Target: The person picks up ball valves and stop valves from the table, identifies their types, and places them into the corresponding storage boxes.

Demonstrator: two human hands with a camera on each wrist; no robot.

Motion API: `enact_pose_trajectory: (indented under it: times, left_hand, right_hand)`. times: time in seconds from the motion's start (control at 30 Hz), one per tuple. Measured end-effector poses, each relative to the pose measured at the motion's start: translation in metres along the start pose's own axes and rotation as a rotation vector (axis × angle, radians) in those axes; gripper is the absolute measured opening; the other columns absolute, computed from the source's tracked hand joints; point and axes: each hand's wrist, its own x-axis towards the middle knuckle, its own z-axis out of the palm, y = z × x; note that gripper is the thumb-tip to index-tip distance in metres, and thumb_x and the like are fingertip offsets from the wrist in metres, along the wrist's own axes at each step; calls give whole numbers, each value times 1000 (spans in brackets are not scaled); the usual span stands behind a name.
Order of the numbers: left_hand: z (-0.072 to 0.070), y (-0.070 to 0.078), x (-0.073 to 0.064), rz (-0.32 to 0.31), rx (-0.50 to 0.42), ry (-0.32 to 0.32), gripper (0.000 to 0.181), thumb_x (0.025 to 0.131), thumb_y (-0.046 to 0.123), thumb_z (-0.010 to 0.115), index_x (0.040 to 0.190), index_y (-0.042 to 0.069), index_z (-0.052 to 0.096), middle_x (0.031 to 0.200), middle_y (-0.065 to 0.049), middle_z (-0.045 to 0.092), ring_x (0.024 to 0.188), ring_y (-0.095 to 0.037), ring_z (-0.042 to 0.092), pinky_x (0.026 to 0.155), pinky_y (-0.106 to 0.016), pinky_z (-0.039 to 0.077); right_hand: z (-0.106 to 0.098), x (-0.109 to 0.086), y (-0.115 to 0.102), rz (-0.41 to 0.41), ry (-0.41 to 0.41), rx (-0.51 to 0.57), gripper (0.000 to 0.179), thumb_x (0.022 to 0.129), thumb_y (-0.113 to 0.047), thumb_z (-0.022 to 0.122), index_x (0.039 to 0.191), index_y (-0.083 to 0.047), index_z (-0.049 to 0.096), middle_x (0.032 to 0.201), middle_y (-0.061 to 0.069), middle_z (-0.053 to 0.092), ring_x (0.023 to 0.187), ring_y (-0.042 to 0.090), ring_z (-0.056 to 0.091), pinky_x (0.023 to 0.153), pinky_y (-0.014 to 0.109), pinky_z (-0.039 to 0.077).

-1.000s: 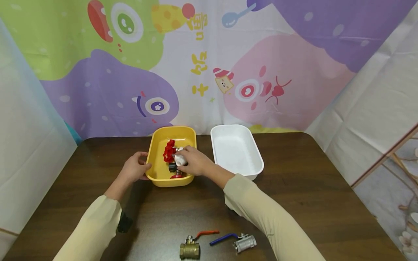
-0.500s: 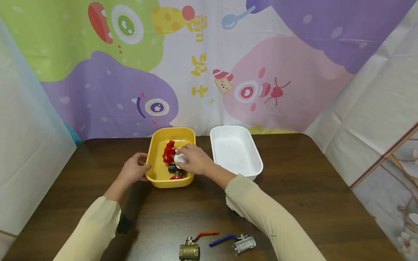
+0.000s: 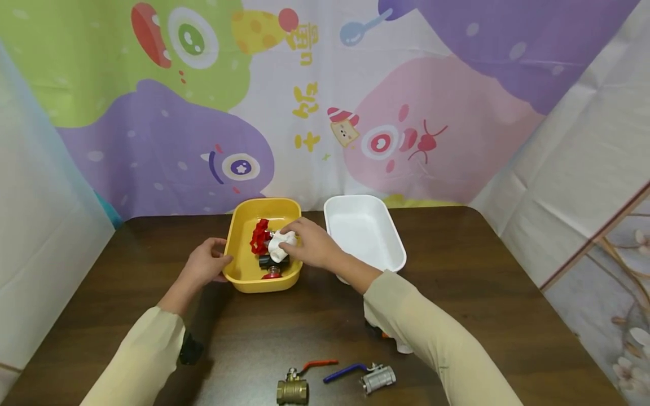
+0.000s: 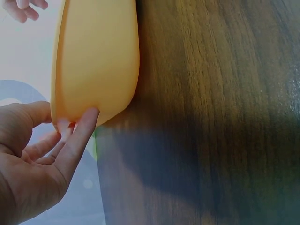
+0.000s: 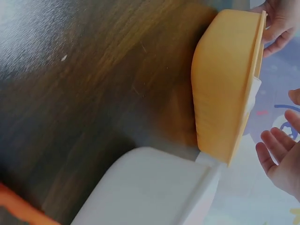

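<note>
Pinches yellow tray [image 3: 269,287] at left with left hand [image 3: 204,261], apparently for steadiness, holding right hand [image 3: 316,243] with fingers apart by white fitting [image 3: 276,246], perhaps touching.

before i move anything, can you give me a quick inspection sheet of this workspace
surface: dark wood table
job's things: white fitting, red handwheel and black fitting inside the yellow tray; white tray beside it
clutter: brass valve with orange-red lever, silver valve with blue lever; an orange-and-white item mostly hidden by the right sleeve
grippers: left hand grips the yellow tray's edge; right hand over that tray, fingers spread, apart from the white fitting in the right wrist view
cables: nothing seen
surroundings: cartoon-printed curtain behind, pale sheets at both sides
</note>
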Motion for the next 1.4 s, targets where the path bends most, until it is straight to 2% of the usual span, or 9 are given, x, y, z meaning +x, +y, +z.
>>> enact_pose_trajectory:
  times: [0.13,0.23,0.37,0.47,0.73,0.9,1.13,1.3,1.4]
  left_hand:
    - [1,0,-1,14,-4,8,54,94,19,52,139,-3,31,120,-30,48,87,-32,65,68,-38,59]
    - [1,2,-2,29,2,28,54,95,21,52,138,-4,32,124,-30,46,97,-37,62,70,-38,59]
    - [-1,7,-5,64,77,91,52,94,24,53,135,-5,37,126,-28,47,108,-39,54,85,-43,55]
    - [-2,12,-8,104,122,144,50,93,25,53,132,-4,41,123,-27,51,112,-38,49,93,-48,48]
    - [2,31,-17,175,70,217,48,92,26,55,129,-2,44,119,-23,53,109,-36,51,96,-49,47]
    - [11,49,-24,210,22,220,48,92,28,57,129,1,45,120,-20,54,110,-34,52,96,-47,47]
    - [31,72,-32,282,-26,170,43,91,24,59,127,3,48,115,-18,58,106,-32,56,90,-43,50]
    - [44,78,-33,326,-44,146,39,91,21,61,124,3,50,109,-16,60,100,-28,57,85,-33,50]
    - [45,78,-34,318,-47,138,39,91,22,60,124,5,50,109,-15,59,99,-26,56,85,-32,49]
  right_hand:
    - [-8,-7,2,18,18,33,36,89,-35,61,115,-10,63,113,10,59,95,22,56,81,30,50]
    - [-14,-13,4,24,37,29,34,89,-34,62,114,-11,64,110,8,59,90,20,56,75,28,49]
    - [-21,-20,7,26,74,25,32,88,-32,63,112,-11,65,109,6,60,92,18,56,80,29,50]
    - [-27,-26,10,33,93,46,32,87,-31,65,111,-10,65,109,6,60,97,22,59,85,34,51]
    - [-48,-46,19,55,131,47,28,87,-31,64,108,-13,66,105,4,61,93,21,59,82,32,50]
    - [-56,-61,27,70,148,59,28,86,-31,64,107,-13,67,104,7,63,90,21,59,78,32,50]
    - [-60,-82,41,45,208,81,27,83,-26,68,103,-8,68,98,9,65,85,23,60,75,32,50]
    - [-63,-93,47,52,217,89,25,83,-25,69,102,-9,68,97,8,65,83,22,61,75,36,52]
    - [-66,-100,49,75,209,98,26,83,-25,69,102,-8,69,98,7,65,84,22,61,76,37,52]
